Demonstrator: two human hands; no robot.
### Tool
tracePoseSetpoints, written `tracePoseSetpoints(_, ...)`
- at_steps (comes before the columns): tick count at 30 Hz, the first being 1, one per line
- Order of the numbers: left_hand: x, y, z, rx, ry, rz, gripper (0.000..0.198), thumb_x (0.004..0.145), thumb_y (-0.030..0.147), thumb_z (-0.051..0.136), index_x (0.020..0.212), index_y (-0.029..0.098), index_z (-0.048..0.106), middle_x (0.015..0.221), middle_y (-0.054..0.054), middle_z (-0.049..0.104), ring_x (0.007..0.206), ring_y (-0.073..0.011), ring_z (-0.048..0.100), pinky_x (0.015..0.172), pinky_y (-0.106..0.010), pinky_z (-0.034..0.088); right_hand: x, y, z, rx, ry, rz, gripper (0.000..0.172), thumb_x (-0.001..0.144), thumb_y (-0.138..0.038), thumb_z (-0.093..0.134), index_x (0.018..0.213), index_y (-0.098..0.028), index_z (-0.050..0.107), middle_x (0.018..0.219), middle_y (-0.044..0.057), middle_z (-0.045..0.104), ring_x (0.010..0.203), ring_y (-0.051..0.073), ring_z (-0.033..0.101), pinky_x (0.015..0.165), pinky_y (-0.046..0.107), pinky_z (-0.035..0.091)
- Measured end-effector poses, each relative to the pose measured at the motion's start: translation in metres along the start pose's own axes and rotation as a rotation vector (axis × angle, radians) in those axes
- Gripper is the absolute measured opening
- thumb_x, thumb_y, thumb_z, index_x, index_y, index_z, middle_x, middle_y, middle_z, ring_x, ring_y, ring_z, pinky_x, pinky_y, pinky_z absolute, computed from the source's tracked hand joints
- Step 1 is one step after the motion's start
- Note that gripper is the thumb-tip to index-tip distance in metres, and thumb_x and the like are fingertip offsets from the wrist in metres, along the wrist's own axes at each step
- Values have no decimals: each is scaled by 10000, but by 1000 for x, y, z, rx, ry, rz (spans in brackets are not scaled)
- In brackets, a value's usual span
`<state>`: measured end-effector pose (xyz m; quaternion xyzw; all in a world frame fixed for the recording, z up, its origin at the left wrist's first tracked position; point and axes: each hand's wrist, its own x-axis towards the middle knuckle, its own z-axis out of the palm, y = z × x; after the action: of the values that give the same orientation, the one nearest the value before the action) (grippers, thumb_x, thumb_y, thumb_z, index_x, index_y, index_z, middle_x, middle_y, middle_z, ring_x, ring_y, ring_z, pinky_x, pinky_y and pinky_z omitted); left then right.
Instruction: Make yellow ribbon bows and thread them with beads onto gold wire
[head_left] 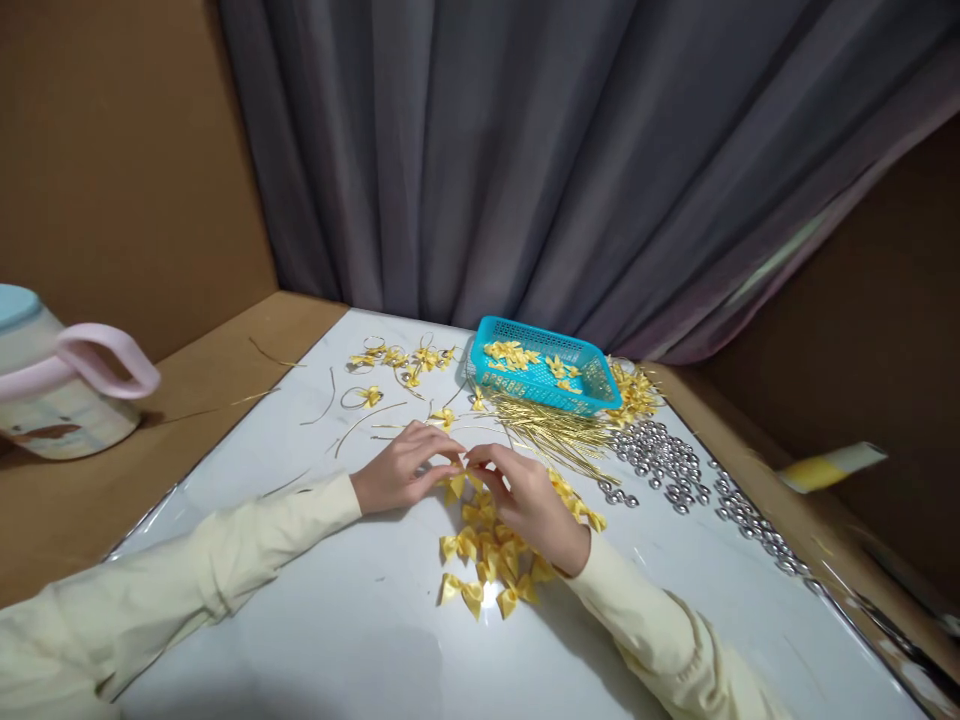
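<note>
Head view: yellow bows (495, 552) lie around the right hand's grip (531, 502).

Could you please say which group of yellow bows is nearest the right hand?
The loose ribbon bows around the right hand, nearest the wearer; the others lie beyond, near or inside the turquoise basket.

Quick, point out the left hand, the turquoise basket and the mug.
Left hand (400, 468), head view: back of the hand.
Turquoise basket (541, 395), head view: front wall.
Mug (79, 412), head view: its body, below the handle.
</note>
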<state>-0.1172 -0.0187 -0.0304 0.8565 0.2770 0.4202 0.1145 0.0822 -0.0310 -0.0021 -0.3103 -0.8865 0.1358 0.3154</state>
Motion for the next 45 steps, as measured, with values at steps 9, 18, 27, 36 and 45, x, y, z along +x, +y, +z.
tracePoseSetpoints(9,0,17,4,24,-81,101,182,950,200,416,813,160,529,693,-29,599,649,-142,515,641,-274,400,-23,-6,-6,109,-16,-26,284,848,10,333,925,-187,523,923,88,607,835,160,594,706,247,488)
tracePoseSetpoints(18,-1,21,5,115,-105,223,218,970,168,318,833,157,487,709,-51,574,656,-159,471,636,-279,383,-26,-9,-10,88,-135,26,199,861,-17,368,877,-200,445,1021,102,541,904,174,551,752,277,463)
tracePoseSetpoints(27,-1,19,6,152,-237,236,257,991,266,301,862,152,493,769,-63,584,721,-174,487,697,-288,364,-20,-17,-19,-171,-215,15,186,864,-23,370,791,-184,431,803,69,533,726,197,442,636,296,363)
tracePoseSetpoints(36,-2,18,8,123,-279,196,238,983,219,283,859,156,476,795,-69,582,726,-177,486,694,-288,362,-20,-17,-25,-177,-370,35,132,878,-71,414,812,-179,449,770,53,539,700,184,459,634,280,335)
tracePoseSetpoints(45,0,19,6,191,-378,260,275,986,272,302,817,158,486,788,-69,600,758,-191,511,704,-315,344,-14,-11,-32,-305,-568,28,62,873,-161,472,815,-166,493,716,53,573,654,179,478,664,293,318)
